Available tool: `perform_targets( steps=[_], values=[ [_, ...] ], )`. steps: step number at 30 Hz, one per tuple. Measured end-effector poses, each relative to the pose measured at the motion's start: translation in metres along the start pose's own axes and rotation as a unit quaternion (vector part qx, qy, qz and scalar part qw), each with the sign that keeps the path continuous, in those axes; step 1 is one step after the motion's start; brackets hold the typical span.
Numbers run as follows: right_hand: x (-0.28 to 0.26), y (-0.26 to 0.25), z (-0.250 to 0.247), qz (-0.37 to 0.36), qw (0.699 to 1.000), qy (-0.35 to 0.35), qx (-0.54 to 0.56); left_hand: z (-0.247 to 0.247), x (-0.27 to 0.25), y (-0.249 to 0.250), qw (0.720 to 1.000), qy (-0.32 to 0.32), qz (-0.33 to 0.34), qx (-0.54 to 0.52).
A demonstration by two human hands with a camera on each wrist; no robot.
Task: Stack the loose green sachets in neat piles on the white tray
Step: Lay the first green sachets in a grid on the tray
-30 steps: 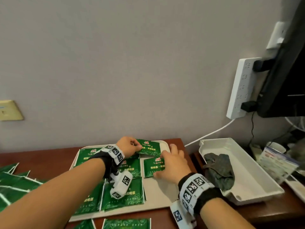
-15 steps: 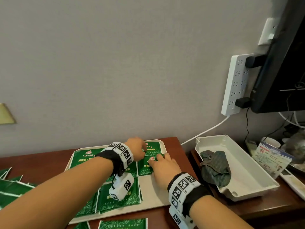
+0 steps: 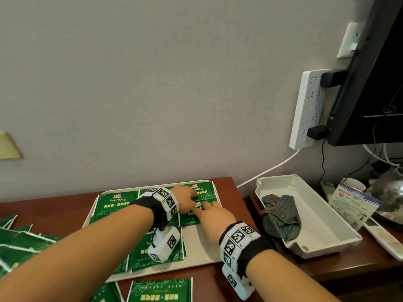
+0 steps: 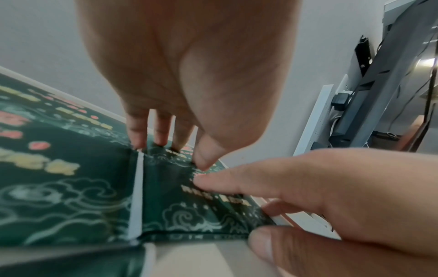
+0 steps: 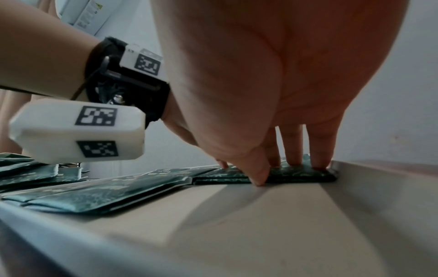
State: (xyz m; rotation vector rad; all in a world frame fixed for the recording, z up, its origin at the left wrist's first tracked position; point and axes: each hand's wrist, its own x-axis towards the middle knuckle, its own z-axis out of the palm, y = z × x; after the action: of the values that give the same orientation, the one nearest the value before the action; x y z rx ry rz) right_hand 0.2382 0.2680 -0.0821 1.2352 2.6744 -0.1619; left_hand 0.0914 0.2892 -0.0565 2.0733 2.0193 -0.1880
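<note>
Green sachets (image 3: 202, 192) under inspection, far right corner of white tray (image 3: 200, 251), directly beneath both sets of fingertips.

Head view: left hand (image 3: 185, 198) and right hand (image 3: 214, 219) side by side over corner pile. Several sachet groups already on tray: one at far left (image 3: 116, 203) beyond left forearm, more under left wrist (image 3: 139, 256). Loose sachets off tray: a scatter (image 3: 19, 240) well left of left arm, two more (image 3: 160, 289) on brown table (image 3: 54, 205) between forearms. Bare tray floor under right palm. White bin (image 3: 327, 221) with grey cloth (image 3: 281, 216) to right of right hand; not part of task.

Left wrist view: left fingers (image 4: 161, 131) straight, tips down on sachet top, thumb tip beside them; nothing gripped. Right index finger (image 4: 237, 180) flat across same sachet (image 4: 180, 202), right thumb at its near edge.

Right wrist view: right fingers (image 5: 294, 148) extended, pressing down on corner pile (image 5: 296, 174) against tray wall (image 5: 379, 168); thumb tip at pile's front edge. No pinch evident.

Assessment: squaring of one pile in hand. Roughly midway; many loose sachets outstanding, tray piles near left wrist still uneven.
</note>
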Motion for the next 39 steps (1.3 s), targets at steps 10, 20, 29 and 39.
perform_targets(
  steps=[10,20,29,39],
  values=[
    [-0.070,-0.013,-0.038,-0.023,0.995,0.010,0.095,-0.016,-0.100,-0.003,0.996,0.033,0.036,-0.074],
    [-0.156,-0.047,0.009,-0.048,0.985,-0.144,0.083,0.050,-0.205,0.010,0.996,-0.066,0.065,-0.003],
    [-0.167,-0.045,0.005,-0.016,0.987,-0.077,0.143,0.077,-0.220,-0.003,0.999,-0.037,-0.014,0.010],
    [-0.185,-0.023,-0.037,0.013,0.863,0.074,0.499,0.067,-0.230,-0.006,0.983,-0.020,-0.026,-0.179]
  ],
)
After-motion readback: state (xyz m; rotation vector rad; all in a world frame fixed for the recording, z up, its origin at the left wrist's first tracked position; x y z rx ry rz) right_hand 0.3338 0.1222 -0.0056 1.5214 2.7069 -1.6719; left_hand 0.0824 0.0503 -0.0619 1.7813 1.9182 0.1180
